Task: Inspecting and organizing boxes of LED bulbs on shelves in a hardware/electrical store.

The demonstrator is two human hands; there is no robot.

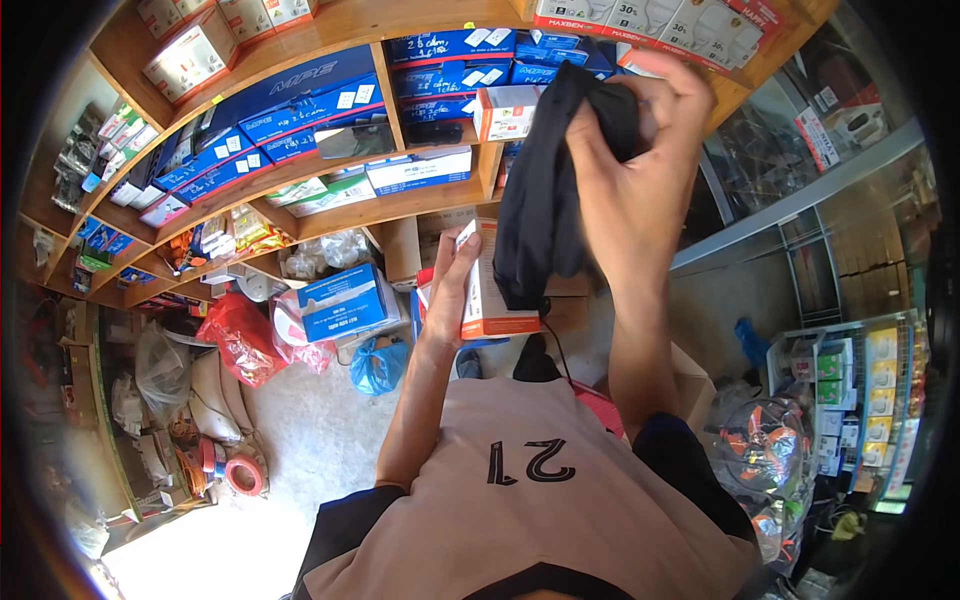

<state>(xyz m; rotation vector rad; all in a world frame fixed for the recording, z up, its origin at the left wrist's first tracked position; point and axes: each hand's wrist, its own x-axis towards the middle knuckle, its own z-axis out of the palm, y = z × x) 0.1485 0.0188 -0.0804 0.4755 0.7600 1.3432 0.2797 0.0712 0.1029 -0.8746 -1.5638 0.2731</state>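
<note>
My left hand point(448, 289) grips a white and orange cardboard box point(501, 324) by its left side, in front of my chest. In my right hand point(637, 165), raised beside the shelves, a black cloth point(536, 187) is pinched between thumb and fingers. The cloth hangs down over the right part of the box and hides some of it. Behind the cloth, another white and orange box point(504, 112) stands on a shelf.
Wooden shelves point(337, 217) hold blue cartons point(315, 109) and light bulb boxes point(652, 26). Bags, including a blue plastic bag point(379, 366), lie on the floor at left. A wire display rack point(847, 405) stands at right, beside plastic-wrapped goods point(761, 450).
</note>
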